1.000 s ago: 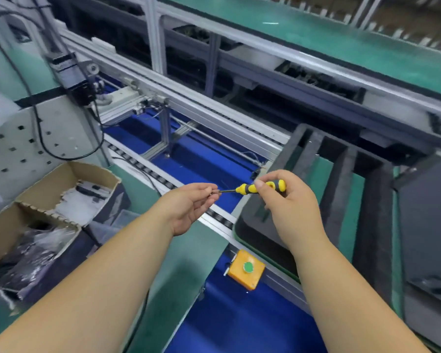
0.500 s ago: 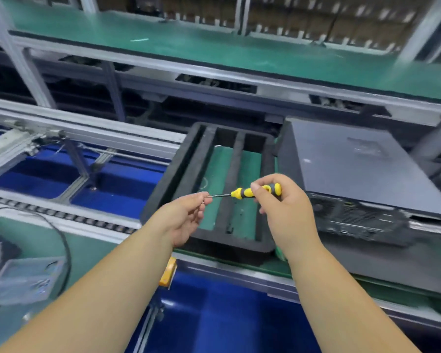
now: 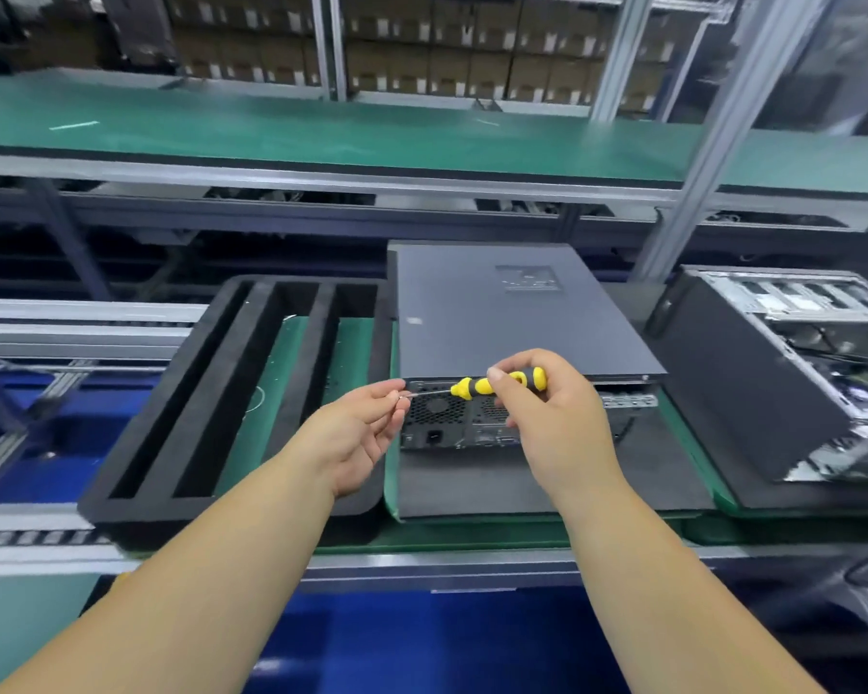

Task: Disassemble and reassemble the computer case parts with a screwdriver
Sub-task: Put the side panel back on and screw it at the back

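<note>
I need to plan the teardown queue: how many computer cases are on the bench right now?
2. A closed dark grey metal computer case lies flat behind the hands; an opened black case with exposed metal frame sits to its right. More may sit out of frame.

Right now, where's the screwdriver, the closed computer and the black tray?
screwdriver (image 3: 477, 386), head view, yellow handle.
closed computer (image 3: 502, 313), head view, flat dark top panel.
black tray (image 3: 231, 373), head view, divider rib.
</note>
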Available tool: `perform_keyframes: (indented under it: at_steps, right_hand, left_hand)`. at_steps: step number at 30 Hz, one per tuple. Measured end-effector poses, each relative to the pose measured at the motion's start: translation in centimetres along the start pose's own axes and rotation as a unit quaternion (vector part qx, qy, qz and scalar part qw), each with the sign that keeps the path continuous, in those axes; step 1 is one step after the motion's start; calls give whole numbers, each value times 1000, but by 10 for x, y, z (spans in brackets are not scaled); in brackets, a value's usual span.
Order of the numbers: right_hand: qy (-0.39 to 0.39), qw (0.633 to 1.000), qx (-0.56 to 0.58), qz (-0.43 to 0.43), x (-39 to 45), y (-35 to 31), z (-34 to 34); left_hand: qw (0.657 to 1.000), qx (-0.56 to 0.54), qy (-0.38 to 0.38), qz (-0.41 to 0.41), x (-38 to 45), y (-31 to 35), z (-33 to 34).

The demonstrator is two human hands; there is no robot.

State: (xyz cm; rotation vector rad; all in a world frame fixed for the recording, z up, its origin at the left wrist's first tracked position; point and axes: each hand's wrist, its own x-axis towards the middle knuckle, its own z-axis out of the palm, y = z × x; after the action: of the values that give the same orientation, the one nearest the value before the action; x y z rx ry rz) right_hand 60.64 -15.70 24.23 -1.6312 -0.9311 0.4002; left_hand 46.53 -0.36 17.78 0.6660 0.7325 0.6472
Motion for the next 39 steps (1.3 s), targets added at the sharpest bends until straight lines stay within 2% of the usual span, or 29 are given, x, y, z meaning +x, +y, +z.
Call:
perform_keyframes:
  at_steps: [9,16,19,22,26,31,39]
  right_hand:
    - [19,999,-9,27,15,31,-63]
    - [52,996,19,72,19,59,-93]
    - [49,994,29,90,21,69,-100]
    - [18,993,13,113,24,76,-99]
    - [-32,988,-11,150,22,84,-88]
    - [-110,974,-33,198,8,90,-62]
    - [-71,968,-22,241,-4,88,-23]
  left_hand:
    - [992,121,-3,17,25,-40,57]
    - [966,251,-34,44,36,-61,86]
    - [978,207,-16,23,41,-68,95]
    - [995,94,14,-22,42,-70,96]
    - [997,1,63,-44,45,-71,95]
    - [995,-5,76,-67,52,-72,91]
    - [993,-3,52,-109,62,-70,83]
